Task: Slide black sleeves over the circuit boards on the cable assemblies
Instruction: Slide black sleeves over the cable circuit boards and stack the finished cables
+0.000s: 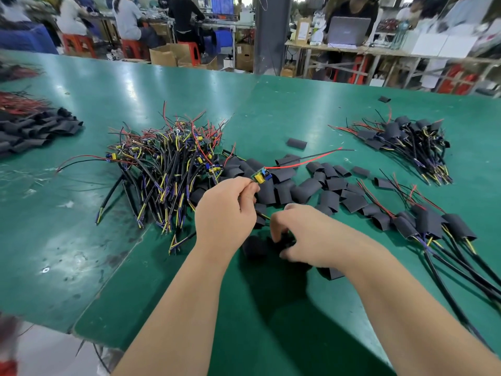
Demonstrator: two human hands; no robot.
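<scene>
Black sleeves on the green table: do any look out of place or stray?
Slightly. One stray sleeve lies alone between the piles, and a second stray sleeve sits near the far edge of the green table, well away from the main heap of sleeves. The tabletop also shows scuffs and stains at front left.

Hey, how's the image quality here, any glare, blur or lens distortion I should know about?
Head view: overhead lights leave pale glare streaks on the green table; the right hand and the black sleeves under it are motion-blurred, while the left hand and its circuit board are sharp; the wide lens tilts the background at the frame's edges; a dark shadow falls between the forearms.
</scene>
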